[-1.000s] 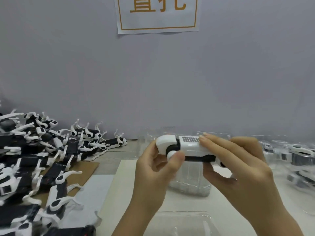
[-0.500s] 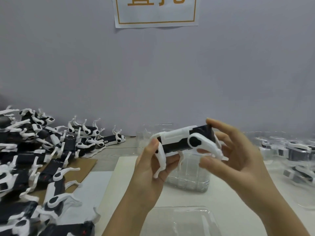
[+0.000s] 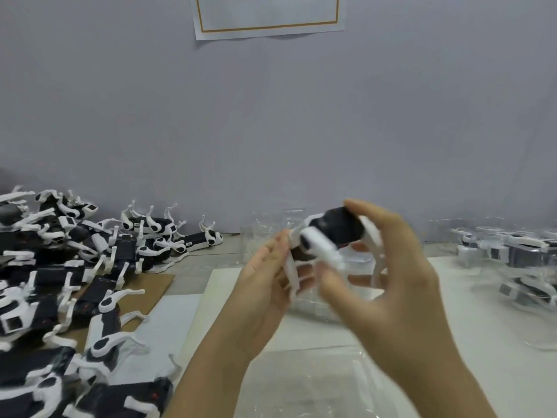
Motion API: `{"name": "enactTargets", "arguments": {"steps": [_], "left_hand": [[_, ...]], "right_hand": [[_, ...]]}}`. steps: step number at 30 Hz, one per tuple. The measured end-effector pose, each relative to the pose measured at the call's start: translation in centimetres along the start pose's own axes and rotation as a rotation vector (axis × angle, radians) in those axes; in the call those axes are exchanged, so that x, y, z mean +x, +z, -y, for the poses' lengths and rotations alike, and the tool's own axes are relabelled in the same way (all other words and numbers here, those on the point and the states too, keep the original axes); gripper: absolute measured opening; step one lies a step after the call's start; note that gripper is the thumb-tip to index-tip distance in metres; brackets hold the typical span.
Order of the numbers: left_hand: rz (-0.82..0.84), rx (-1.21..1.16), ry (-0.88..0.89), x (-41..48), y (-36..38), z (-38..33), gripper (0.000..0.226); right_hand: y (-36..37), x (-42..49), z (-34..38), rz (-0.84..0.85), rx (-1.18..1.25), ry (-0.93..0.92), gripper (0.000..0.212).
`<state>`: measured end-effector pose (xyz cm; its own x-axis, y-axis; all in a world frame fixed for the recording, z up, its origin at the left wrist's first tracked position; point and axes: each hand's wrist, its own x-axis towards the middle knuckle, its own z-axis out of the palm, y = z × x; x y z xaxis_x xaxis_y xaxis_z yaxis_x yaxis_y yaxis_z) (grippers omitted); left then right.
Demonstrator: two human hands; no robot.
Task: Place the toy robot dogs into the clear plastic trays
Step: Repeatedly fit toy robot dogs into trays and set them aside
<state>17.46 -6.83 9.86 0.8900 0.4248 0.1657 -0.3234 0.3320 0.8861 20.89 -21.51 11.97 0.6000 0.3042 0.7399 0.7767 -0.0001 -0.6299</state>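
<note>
Black-and-white toy robot dog (image 3: 328, 233) held in mid-air above table (image 3: 497, 372), motion-blurred, white legs hanging. Left hand (image 3: 265, 291) cradles one end, thumb against the dog's shoulder. Right hand (image 3: 391, 282) grips body, thumb on top, fingers curled beneath. Directly below dog: clear plastic tray (image 3: 301, 384) at near table edge. Behind dog: more clear trays (image 3: 265, 233). Left of dog: heap of loose robot dogs (image 3: 75, 267) across brown cardboard (image 3: 156, 285). Right of dog: filled trays (image 3: 512, 260) with dogs inside. Above dog, on grey wall: paper sign (image 3: 268, 16).
</note>
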Motion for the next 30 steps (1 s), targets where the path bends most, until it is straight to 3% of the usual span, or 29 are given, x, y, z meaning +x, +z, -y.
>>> {"name": "enactTargets", "arguments": {"steps": [1,3,6,13,16,18,21,24,27,30], "left_hand": [[-0.032,0.054,0.029,0.1,-0.3,-0.2,0.018],[-0.115,0.202,0.089,-0.1,-1.0,-0.7,0.05],[-0.209,0.435,0.155,-0.5,-1.8,-1.5,0.068],[-0.19,0.664,0.157,-1.9,-2.1,-1.6,0.07],[-0.051,0.569,0.208,-1.9,-2.7,-1.4,0.046],[0.046,0.671,0.227,-2.1,-3.5,-0.5,0.047],[0.257,1.066,0.031,-2.8,-5.2,0.8,0.053],[0.479,1.282,-0.174,-3.7,-6.3,1.4,0.052],[0.41,1.559,-0.114,-4.3,-6.3,1.3,0.045],[0.172,1.751,0.047,-5.8,-6.1,1.2,0.035]], "right_hand": [[-0.6,0.4,-1.0,0.007,0.046,0.081,0.054],[-1.7,1.1,-1.9,0.088,0.124,0.256,0.045],[-2.6,1.3,-2.9,0.207,-0.053,0.298,0.039],[-2.4,0.9,-4.4,0.273,-0.423,0.196,0.036],[-2.8,0.9,-5.2,0.223,-0.311,0.237,0.037],[-3.0,0.9,-5.6,0.107,-0.219,0.253,0.037],[-2.9,0.8,-5.5,0.016,-0.178,0.226,0.035],[-2.8,0.6,-5.4,-0.021,-0.169,0.242,0.034],[-2.7,0.6,-5.3,-0.023,-0.159,0.236,0.04],[-2.9,0.8,-5.3,-0.053,-0.141,0.239,0.038]]}}
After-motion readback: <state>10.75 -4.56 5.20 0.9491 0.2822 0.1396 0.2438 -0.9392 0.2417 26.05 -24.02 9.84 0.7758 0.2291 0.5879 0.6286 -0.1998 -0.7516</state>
